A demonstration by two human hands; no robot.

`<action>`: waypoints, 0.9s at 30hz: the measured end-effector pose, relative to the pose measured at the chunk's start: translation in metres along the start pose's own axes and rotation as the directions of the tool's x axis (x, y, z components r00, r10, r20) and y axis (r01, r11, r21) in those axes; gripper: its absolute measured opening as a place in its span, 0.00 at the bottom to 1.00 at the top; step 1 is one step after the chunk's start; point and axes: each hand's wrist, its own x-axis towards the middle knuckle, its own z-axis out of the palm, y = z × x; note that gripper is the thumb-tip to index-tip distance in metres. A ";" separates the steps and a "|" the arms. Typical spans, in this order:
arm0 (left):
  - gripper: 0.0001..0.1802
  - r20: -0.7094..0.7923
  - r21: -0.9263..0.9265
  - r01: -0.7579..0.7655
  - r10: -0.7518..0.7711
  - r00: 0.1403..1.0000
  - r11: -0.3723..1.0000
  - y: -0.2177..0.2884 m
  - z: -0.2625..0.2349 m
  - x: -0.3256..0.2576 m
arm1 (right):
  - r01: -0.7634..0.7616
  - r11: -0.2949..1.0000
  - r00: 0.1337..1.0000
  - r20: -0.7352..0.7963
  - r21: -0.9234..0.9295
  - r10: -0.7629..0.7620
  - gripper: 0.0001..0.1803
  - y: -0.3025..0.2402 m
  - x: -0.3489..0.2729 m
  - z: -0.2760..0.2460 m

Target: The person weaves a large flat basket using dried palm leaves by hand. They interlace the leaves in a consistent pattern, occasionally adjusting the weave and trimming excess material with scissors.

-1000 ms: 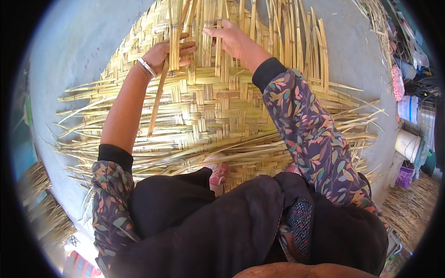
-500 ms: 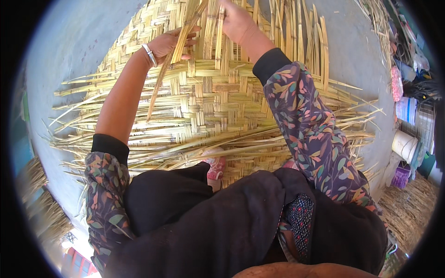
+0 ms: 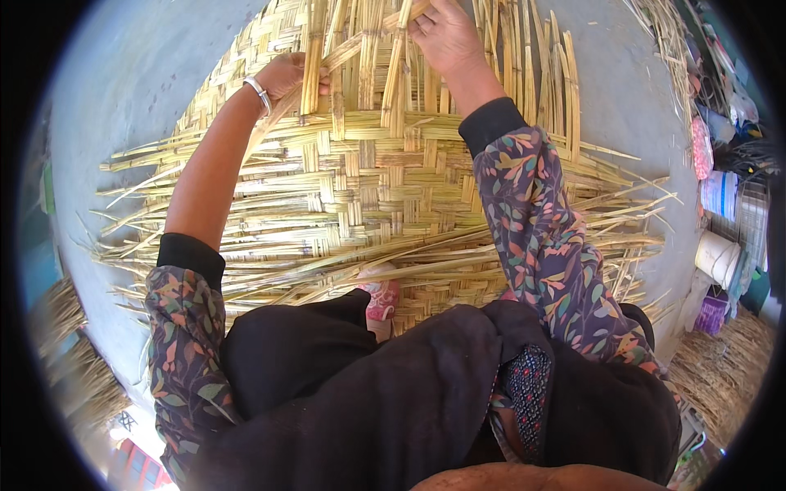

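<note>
A large mat of woven yellow-green reed strips (image 3: 368, 204) lies on the floor beneath me, its loose ends fanning out to both sides. One flat pale strip (image 3: 344, 54) slants across the upright strips at the far part of the weave. My left hand (image 3: 285, 75), with a silver bangle at the wrist, is closed on this strip's lower left stretch. An upright strip partly covers its fingers. Toward the far edge, my right hand (image 3: 447, 34) pinches the upper right end of the same strip. Between my hands, several upright strips (image 3: 368, 61) stick up out of the weave.
Grey floor (image 3: 618, 90) surrounds the mat. On the right are a white bucket (image 3: 716, 257), a purple container (image 3: 711, 313) and a heap of dry stalks (image 3: 725, 368). More stalk bundles (image 3: 78, 376) lie at the left. My patterned shoe (image 3: 381, 299) rests on the mat.
The slanting strip now stretches between my two hands across the upright strips. My left fingers have closed from a spread pose. My right hand has shifted slightly right and nearer.
</note>
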 end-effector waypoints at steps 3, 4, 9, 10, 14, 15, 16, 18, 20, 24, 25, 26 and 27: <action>0.22 -0.131 0.244 0.057 -0.025 0.991 0.968 0.006 0.004 -0.006 | 0.059 0.969 0.988 -0.127 -0.241 -0.092 0.14 -0.005 -0.048 0.004; 0.21 -0.155 0.332 0.099 -0.049 0.987 0.938 0.008 0.001 -0.007 | 0.047 0.937 0.979 -0.170 -0.347 -0.112 0.14 -0.002 -0.063 0.002; 0.09 -0.053 0.735 0.125 -0.127 0.990 0.667 0.006 -0.009 -0.001 | -0.166 0.869 0.911 -0.409 -0.466 -0.045 0.08 0.042 -0.115 -0.029; 0.09 -0.046 0.799 0.123 -0.145 0.988 0.588 0.004 -0.012 -0.002 | -0.180 0.866 0.906 -0.421 -0.467 -0.039 0.07 0.048 -0.122 -0.026; 0.08 -0.032 0.943 0.096 -0.199 0.979 0.320 -0.004 -0.018 -0.001 | -0.228 0.828 0.872 -0.487 -0.512 -0.061 0.06 0.062 -0.125 -0.014; 0.08 -0.026 0.939 0.074 -0.147 0.989 0.337 -0.010 -0.021 0.000 | -0.239 0.841 0.866 -0.499 -0.485 -0.042 0.06 0.064 -0.122 -0.016; 0.09 -0.018 0.934 0.051 -0.096 0.995 0.353 -0.022 -0.030 0.004 | -0.250 0.854 0.859 -0.512 -0.457 -0.022 0.06 0.066 -0.118 -0.019; 0.10 0.053 0.949 -0.052 0.007 0.999 0.311 -0.029 -0.035 0.023 | -0.190 0.911 0.876 -0.482 -0.367 -0.012 0.06 0.073 -0.106 -0.054; 0.12 0.136 0.984 -0.149 0.129 0.982 0.102 -0.063 -0.073 0.036 | -0.074 0.932 0.896 -0.434 -0.355 -0.093 0.07 0.086 -0.104 -0.069; 0.13 -0.155 0.987 0.146 0.141 0.978 0.070 -0.034 -0.004 -0.011 | -0.197 0.976 0.839 -0.531 -0.091 0.120 0.10 0.066 -0.113 -0.043; 0.14 -0.182 0.983 0.182 0.140 0.973 0.016 -0.019 0.019 -0.019 | -0.200 0.977 0.835 -0.535 -0.077 0.128 0.10 0.058 -0.115 -0.043; 0.14 -0.201 0.980 0.199 0.147 0.968 0.028 -0.019 0.020 -0.020 | -0.209 0.976 0.836 -0.528 -0.057 0.149 0.10 0.055 -0.116 -0.042; 0.14 -0.156 0.985 0.143 0.154 0.976 0.095 -0.025 0.009 -0.015 | -0.222 0.974 0.838 -0.519 -0.038 0.171 0.10 0.051 -0.117 -0.042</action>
